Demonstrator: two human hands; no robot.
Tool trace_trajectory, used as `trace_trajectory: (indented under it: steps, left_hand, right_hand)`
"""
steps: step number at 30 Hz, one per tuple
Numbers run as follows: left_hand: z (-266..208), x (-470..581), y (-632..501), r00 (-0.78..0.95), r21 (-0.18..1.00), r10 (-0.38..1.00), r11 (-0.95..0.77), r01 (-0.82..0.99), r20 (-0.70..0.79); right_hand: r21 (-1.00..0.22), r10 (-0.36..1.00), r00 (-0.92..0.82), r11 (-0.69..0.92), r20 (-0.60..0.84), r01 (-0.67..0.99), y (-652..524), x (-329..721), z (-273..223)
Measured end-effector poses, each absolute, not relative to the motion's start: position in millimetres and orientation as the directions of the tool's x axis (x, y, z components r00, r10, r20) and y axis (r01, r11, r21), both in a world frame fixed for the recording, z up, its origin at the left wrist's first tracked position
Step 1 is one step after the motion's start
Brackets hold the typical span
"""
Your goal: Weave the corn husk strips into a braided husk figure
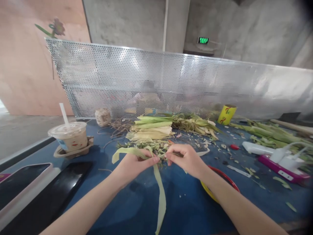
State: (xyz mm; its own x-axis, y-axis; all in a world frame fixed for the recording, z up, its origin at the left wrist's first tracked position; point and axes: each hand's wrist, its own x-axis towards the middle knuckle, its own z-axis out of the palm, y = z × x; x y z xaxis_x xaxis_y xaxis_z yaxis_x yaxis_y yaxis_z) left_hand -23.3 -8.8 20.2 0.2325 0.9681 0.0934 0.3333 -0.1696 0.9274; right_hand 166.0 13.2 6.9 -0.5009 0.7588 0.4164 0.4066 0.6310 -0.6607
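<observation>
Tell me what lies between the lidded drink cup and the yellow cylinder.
In the head view: a whitish lump, brown strings, stacked husks and a leafy heap.

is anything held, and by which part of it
The left hand pinches a pale green strip above its hanging end. Whether the right hand holds anything cannot be told.

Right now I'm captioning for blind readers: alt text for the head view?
A left hand pinches a pale green husk strip, the right hand close by, above a blue table bearing stacked corn husks and a lidded cup.
</observation>
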Motion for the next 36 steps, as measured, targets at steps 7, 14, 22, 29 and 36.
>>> trace_trajectory:
  steps: [7,14,22,29,36]
  left_hand:
    - [12.5,-27.4,-2.5,0.212,0.990,0.977,-0.046,0.136,0.017]
    - [8.5,-25.0,-3.7,0.244,0.933,0.962,-0.195,0.301,0.123]
    - [14.1,-17.9,-8.9,0.187,0.915,0.960,-0.259,0.309,0.209]
    - [-0.6,-13.3,-6.8,0.108,1.000,0.994,0.010,-0.019,-0.008]
    - [-1.6,-10.3,-7.7,0.175,0.991,0.982,0.086,-0.099,-0.068]
  right_hand:
    - [0.113,0.367,-0.592,0.778,0.718,0.619,8.2,163.8,-9.1]
    - [-0.013,0.273,-0.540,0.900,0.797,0.436,1.7,158.7,-8.9]
    - [-0.555,0.631,-0.263,0.771,0.730,0.311,5.9,155.9,-11.0]
    - [-0.750,0.789,-0.262,0.612,0.556,0.250,2.5,147.4,-13.1]
    - [-0.993,0.932,-0.343,0.114,0.121,-0.042,4.1,141.3,-9.6]
